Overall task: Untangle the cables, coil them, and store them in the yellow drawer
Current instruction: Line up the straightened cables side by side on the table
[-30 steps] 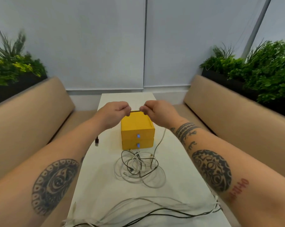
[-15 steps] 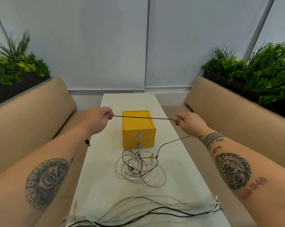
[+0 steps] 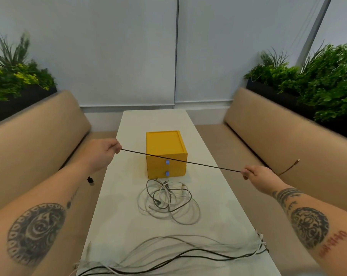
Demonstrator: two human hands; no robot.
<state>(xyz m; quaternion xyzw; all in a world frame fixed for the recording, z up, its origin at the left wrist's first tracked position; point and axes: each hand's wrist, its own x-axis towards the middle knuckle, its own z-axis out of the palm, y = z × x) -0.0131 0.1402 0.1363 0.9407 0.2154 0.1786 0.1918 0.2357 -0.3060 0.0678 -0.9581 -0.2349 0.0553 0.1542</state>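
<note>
Left hand [image 3: 103, 154], right hand [image 3: 258, 176] pinching one black cable [image 3: 204, 165], two yellow drawers [image 3: 175, 172]

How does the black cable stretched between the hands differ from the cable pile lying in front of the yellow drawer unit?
The black cable is pulled straight in the air between the left hand and right hand; the cable pile lies in loose overlapping loops on the table. The black cable is one dark strand; the cable pile mixes white and dark cables. Both are outside the yellow drawer unit.
</note>
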